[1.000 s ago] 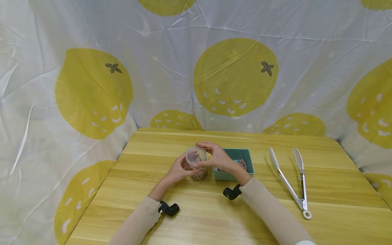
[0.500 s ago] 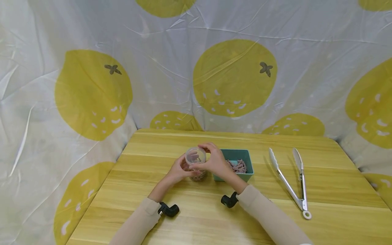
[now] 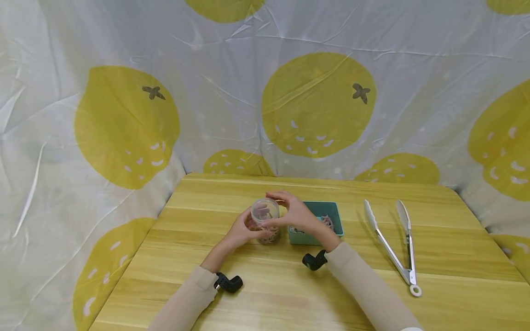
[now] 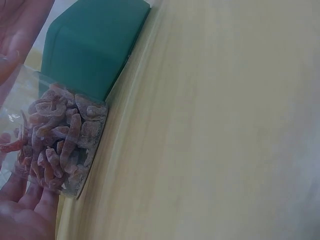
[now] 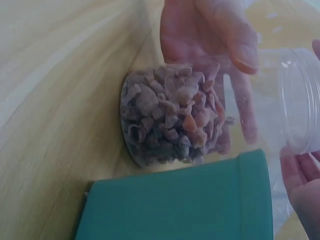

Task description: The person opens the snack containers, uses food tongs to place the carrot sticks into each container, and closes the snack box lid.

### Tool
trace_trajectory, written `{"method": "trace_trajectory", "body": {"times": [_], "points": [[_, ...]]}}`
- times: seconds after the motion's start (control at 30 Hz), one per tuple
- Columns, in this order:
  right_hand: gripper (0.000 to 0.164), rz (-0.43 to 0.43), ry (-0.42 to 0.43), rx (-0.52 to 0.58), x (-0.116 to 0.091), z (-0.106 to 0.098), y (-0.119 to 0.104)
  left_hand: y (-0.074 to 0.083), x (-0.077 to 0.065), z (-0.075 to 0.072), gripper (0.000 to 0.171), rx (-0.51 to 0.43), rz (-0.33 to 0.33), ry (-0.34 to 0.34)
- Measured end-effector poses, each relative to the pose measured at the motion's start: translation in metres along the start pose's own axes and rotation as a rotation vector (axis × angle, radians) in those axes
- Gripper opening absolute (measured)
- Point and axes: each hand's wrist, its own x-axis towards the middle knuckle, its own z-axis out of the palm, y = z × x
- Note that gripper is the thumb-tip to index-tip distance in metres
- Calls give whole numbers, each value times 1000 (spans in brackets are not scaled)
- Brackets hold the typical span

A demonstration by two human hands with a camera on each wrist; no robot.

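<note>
A clear plastic jar [image 3: 270,237] stands upright on the wooden table, its lower part filled with pinkish-brown dried strips, which show closely in the left wrist view, where the jar [image 4: 60,135] appears tilted. My left hand [image 3: 240,231] grips the jar's body from the left. At the top, the fingers and thumb of my right hand [image 3: 297,215] go round the clear lid [image 3: 265,209]. In the right wrist view the lid [image 5: 302,100] sits on the jar's mouth. Beside the jar stands a teal box [image 3: 304,238], partly covered by my right hand, with similar strips [image 3: 327,222] inside.
Metal tongs [image 3: 389,248] with pale tips lie spread on the right of the table [image 3: 273,294]. A lemon-print curtain [image 3: 219,92] hangs behind and at both sides. Black wrist cameras [image 3: 229,282] stick out from the sleeves.
My right hand turned leftward about the lid half a second ago, uncovering more of the teal box, and has since turned back to the right. My left hand and the jar have stayed put.
</note>
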Motion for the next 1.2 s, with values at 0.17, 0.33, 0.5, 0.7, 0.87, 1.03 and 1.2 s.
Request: {"method": "trace_trajectory", "body": {"times": [0.17, 0.33, 0.5, 0.7, 0.87, 1.03, 1.2], "points": [[73, -13, -21, 3, 0, -4, 2, 2, -1, 0, 83, 4, -3, -6], [71, -28, 37, -32, 0, 0, 3, 2, -1, 0, 82, -4, 8, -16], [70, -29, 125, -90, -1, 9, 4, 1, -1, -1, 82, -13, 17, -18], [74, -27, 178, -134, -2, 14, 4, 0, -1, -1, 82, -1, 8, -5], [79, -43, 130, -111, -1, 9, 6, 0, -1, -1, 83, 2, 2, -11], [78, -46, 43, -59, 1, 4, 5, 0, -1, 0, 85, -2, 3, -7], [75, -18, 34, -38, 1, 6, 3, 1, -1, -1, 84, -17, 24, -23]]}}
